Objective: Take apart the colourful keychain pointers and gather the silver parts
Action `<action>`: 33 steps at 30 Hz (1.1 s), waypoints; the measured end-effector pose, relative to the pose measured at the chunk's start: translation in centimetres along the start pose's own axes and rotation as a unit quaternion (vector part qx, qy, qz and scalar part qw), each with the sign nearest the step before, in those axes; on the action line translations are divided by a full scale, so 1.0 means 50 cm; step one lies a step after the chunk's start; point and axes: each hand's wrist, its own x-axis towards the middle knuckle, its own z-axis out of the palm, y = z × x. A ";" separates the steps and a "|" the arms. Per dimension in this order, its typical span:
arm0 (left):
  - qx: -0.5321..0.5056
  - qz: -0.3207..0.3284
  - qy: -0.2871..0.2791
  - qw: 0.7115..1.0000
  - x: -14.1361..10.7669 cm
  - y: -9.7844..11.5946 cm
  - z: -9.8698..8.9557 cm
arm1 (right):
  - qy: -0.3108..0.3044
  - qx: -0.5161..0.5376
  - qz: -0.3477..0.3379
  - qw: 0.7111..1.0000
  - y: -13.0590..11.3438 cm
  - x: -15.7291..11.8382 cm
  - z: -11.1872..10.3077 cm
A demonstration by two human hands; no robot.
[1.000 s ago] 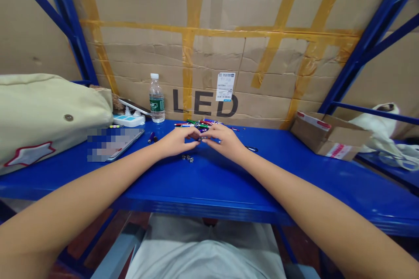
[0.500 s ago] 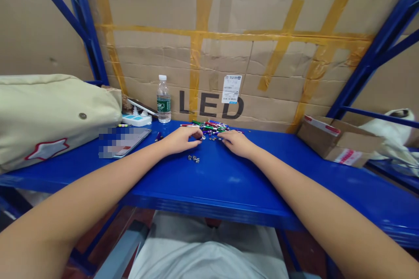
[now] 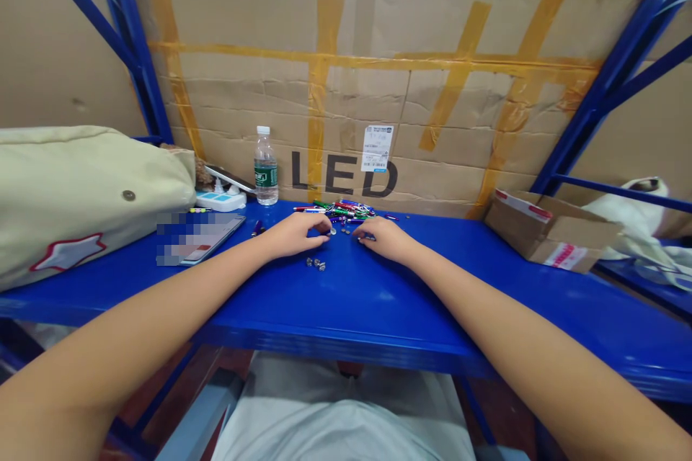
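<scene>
My left hand (image 3: 299,234) rests on the blue table (image 3: 346,302), its fingers curved toward the thumb around a gap; a small round silvery piece (image 3: 333,231) lies at its fingertips, and I cannot make out whether it is gripped. To the right, my right hand (image 3: 385,238) has its fingers bent down and drawn together over the table, hiding whatever is under the tips. Behind both hands lies a pile of colourful pens (image 3: 349,210). A few small round pieces (image 3: 344,231) sit between the hands. Several small metal parts (image 3: 316,263) lie nearer me.
A water bottle (image 3: 266,166), a power strip (image 3: 220,199), a tablet-like device (image 3: 213,238) and a cream bag (image 3: 91,194) stand at left. An open cardboard box (image 3: 551,230) is at right. A large cardboard sheet (image 3: 243,101) rises behind the table.
The view has shifted slightly. My right hand's fingers are drawn in more and have moved a little toward me. My left hand keeps nearly the same pose.
</scene>
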 end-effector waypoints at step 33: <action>-0.078 -0.030 -0.008 0.996 0.003 0.016 0.011 | 0.146 0.131 -0.086 0.977 -0.080 0.010 -0.033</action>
